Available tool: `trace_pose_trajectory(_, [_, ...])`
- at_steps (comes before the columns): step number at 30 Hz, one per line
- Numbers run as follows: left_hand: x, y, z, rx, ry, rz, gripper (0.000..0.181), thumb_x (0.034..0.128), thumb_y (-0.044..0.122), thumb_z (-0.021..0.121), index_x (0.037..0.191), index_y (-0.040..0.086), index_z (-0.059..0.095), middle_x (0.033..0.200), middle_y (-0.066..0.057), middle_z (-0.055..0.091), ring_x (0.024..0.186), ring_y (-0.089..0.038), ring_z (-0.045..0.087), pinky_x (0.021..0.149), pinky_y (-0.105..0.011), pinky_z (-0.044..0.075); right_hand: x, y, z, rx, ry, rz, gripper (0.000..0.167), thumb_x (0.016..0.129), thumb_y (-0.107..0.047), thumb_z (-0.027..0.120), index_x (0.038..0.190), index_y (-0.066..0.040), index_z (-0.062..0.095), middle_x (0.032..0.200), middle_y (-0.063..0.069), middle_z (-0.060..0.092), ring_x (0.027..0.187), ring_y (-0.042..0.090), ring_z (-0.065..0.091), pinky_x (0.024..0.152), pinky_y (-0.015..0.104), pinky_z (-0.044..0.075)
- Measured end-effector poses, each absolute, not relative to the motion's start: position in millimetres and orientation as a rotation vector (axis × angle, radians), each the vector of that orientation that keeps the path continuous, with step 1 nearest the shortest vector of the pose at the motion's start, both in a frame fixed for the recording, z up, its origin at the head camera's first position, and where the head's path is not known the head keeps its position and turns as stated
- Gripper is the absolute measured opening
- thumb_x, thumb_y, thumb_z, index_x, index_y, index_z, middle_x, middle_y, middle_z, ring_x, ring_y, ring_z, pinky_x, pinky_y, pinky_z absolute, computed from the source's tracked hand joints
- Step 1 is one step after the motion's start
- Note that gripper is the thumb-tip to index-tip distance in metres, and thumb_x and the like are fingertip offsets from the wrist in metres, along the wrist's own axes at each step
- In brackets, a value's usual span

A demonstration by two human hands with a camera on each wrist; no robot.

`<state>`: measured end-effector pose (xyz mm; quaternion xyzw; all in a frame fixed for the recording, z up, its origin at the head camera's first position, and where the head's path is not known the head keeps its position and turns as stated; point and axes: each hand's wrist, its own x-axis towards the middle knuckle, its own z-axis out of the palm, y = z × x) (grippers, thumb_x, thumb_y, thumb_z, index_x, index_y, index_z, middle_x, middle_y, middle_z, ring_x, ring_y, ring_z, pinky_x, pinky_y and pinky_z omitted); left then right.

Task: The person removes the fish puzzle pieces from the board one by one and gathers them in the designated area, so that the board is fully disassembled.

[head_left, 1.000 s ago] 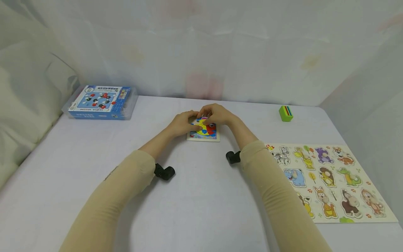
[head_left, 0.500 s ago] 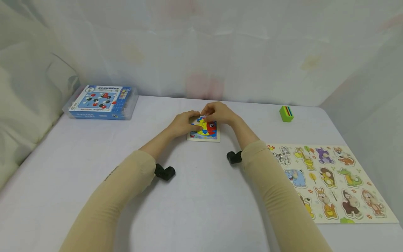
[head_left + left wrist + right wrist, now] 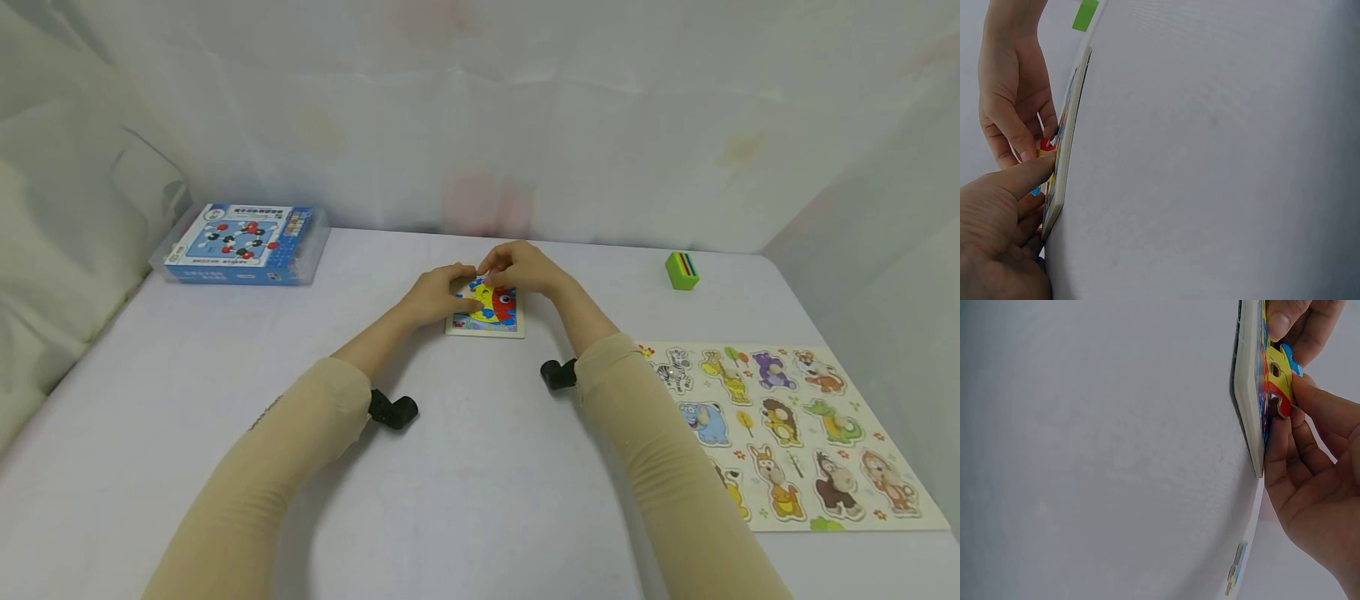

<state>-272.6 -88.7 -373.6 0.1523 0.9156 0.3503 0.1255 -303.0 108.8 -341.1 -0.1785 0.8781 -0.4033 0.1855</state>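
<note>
A small square fish puzzle [image 3: 487, 332] lies on the white table, its fish yellow, red and blue. My left hand [image 3: 435, 296] holds its left side, thumb on the picture and the other fingers down at the edge. From the far side my right hand [image 3: 521, 268] reaches over the puzzle. Between its thumb and fingers it pinches a yellow, red and blue puzzle piece [image 3: 1280, 372], tilted up from the puzzle's face in the right wrist view. Fingers hide part of the piece and the puzzle's upper edge.
A boxed molecule set [image 3: 240, 242] sits at the back left. To the back right stands a green striped block [image 3: 682, 271]. An animal peg puzzle [image 3: 795, 433] lies at the right, partly under the right sleeve. A small flat blue and yellow thing [image 3: 1236, 569] shows in the right wrist view.
My right hand has shifted slightly right and away, uncovering more of the fish, then stayed almost still. The left hand keeps its place on the puzzle.
</note>
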Motion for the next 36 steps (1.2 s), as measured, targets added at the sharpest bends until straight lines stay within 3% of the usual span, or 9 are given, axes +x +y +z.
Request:
trace_pose_trajectory(30, [-274, -88, -374, 0.442, 2.684, 0.999, 0.068, 0.0887, 0.037, 0.07, 0.148, 0.013, 0.045, 0.16, -0.01, 0.037, 0.153, -0.031, 0.025, 0.126, -0.054, 0.02, -303, 113, -339, -0.492, 2.386, -1.233, 0.023, 0.095, -0.01, 0.06, 0.116, -0.004, 0.067, 0.093, 0.003, 0.058, 0.094, 0.019, 0.055, 0.084, 0.023, 0.052])
trace_pose_trajectory(36, [-273, -88, -373, 0.438, 2.683, 0.99, 0.067, 0.0891, 0.038, 0.07, 0.147, 0.014, 0.046, 0.16, -0.01, 0.037, 0.153, -0.031, 0.026, 0.126, -0.053, 0.02, -304, 120, -334, -0.451, 2.377, -1.275, 0.024, 0.096, -0.011, 0.058, 0.119, -0.006, 0.066, 0.106, 0.007, 0.061, 0.098, 0.02, 0.059, 0.091, 0.029, 0.056])
